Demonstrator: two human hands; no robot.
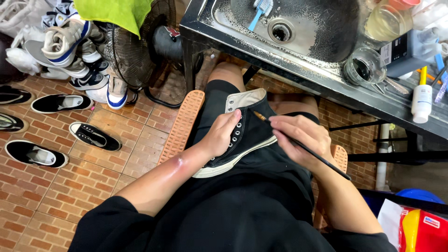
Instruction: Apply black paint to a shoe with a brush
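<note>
Black high-top sneaker (242,140) sits on the person's lap, sole facing left. Left hand (219,135) has its grip wrapped round the laced side, holding it steady. Right hand (298,135) pinches a thin paintbrush (303,147), tip touching the upper near the beige lining.
</note>
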